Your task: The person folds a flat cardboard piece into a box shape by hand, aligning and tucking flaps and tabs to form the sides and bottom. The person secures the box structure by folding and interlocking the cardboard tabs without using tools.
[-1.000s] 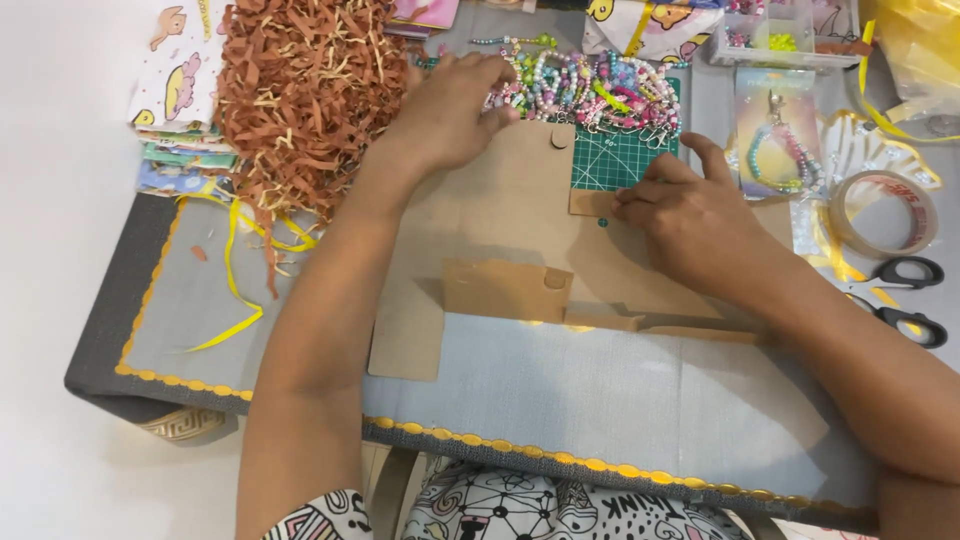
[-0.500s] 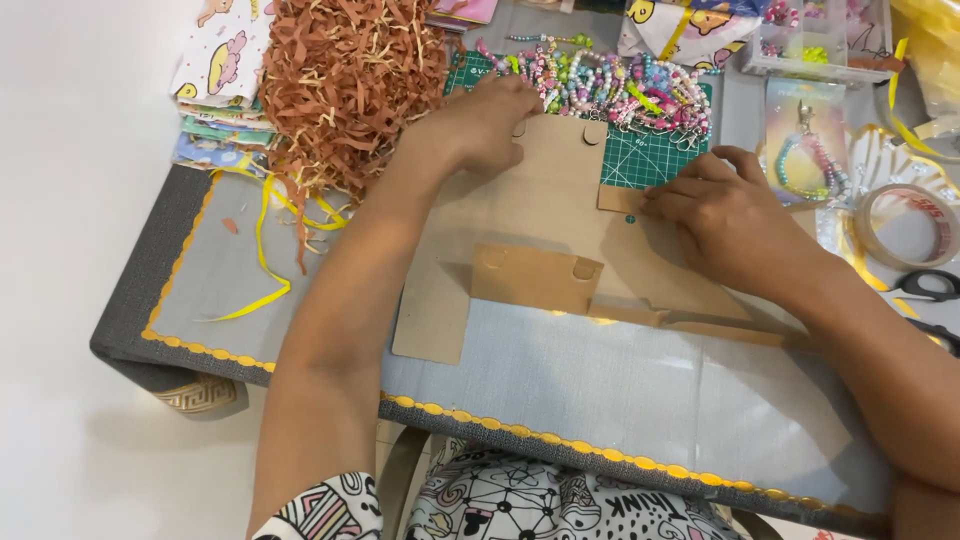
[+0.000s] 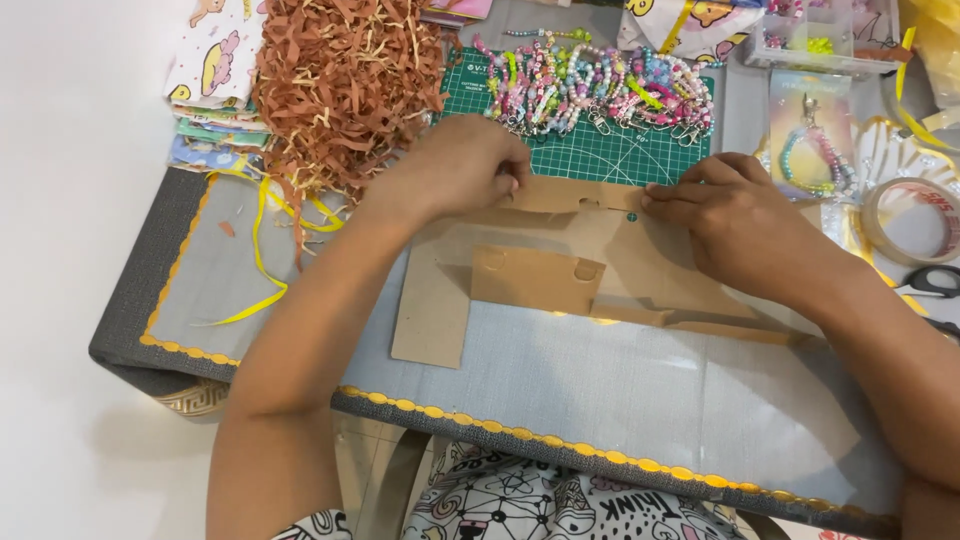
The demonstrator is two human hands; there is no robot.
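Both the left hand (image 3: 462, 165) and the right hand (image 3: 737, 222) pinch the far edge of a flat brown cardboard box blank (image 3: 560, 275), which lies mid-table, just near the green cutting mat (image 3: 600, 155).

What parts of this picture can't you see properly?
- Head view: the far edge of the cardboard piece is hidden under the left hand and right hand.
- The scissors and tape roll are cut off by the right edge.
- The single beads in the beaded bracelets are too small to tell apart.
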